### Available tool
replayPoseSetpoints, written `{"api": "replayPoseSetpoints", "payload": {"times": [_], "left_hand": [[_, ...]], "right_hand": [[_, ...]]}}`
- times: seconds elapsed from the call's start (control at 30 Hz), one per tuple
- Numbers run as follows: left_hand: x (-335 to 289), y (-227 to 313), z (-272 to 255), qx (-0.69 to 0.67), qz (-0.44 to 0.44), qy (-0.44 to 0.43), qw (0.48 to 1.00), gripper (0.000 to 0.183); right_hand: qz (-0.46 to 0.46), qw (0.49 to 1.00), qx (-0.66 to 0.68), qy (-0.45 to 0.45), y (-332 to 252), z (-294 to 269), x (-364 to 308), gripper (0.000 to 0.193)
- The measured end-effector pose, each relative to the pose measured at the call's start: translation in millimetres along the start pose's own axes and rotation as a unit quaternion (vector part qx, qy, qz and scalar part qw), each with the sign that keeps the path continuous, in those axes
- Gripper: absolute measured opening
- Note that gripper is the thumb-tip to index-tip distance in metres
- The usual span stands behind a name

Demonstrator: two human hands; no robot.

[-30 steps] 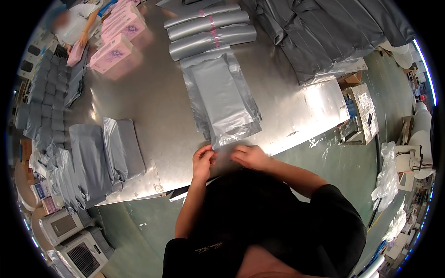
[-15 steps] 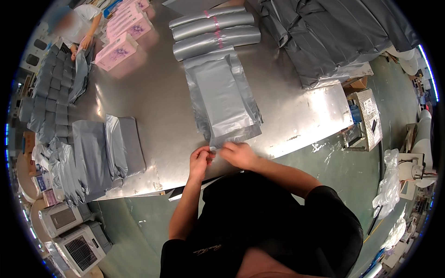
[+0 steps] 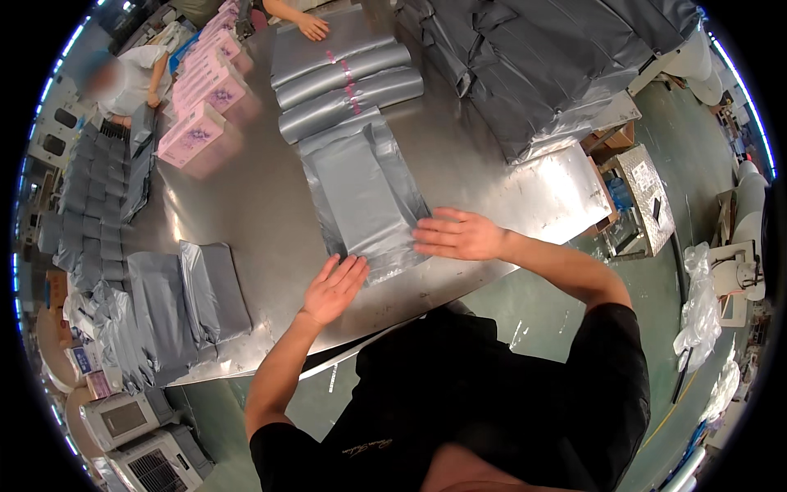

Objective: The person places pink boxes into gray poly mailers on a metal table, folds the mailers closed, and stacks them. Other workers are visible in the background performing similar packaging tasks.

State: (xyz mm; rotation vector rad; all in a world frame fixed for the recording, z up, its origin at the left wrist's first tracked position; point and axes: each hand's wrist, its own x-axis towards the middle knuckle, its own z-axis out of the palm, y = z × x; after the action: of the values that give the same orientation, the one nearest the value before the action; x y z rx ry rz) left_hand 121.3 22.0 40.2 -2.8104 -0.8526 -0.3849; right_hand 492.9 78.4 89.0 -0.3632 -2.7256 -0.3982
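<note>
Just beyond left hand (image 3: 333, 292) and right hand (image 3: 461, 236): grey plastic bags (image 3: 357, 193), long axis running away, far end slanting left. Hands flat, gripping nothing, flanking near end; neither clearly nearer.

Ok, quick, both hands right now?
Left hand: open, fingers out by the near left corner of the grey plastic bags, gripping nothing.
Right hand: open, fingers at their right edge, gripping nothing.
</note>
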Motion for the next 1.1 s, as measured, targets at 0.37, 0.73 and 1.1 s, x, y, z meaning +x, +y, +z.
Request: {"api": "replayPoseSetpoints", "payload": {"times": [0.37,0.73,1.1], "left_hand": [[-4,7,52,-0.689,-0.496,0.291,0.441,0.007],[-8,40,47,-0.823,-0.429,0.293,0.231,0.033],[-183,-21,-20,-0.720,-0.190,0.667,-0.022,0.051]], "right_hand": [[0.510,0.370,0.770,0.104,5,85,7,0.013],[0.476,0.295,0.828,0.026,-7,80,59,0.086],[0.297,0.674,0.676,-0.036,-126,89,439,0.105]]}}
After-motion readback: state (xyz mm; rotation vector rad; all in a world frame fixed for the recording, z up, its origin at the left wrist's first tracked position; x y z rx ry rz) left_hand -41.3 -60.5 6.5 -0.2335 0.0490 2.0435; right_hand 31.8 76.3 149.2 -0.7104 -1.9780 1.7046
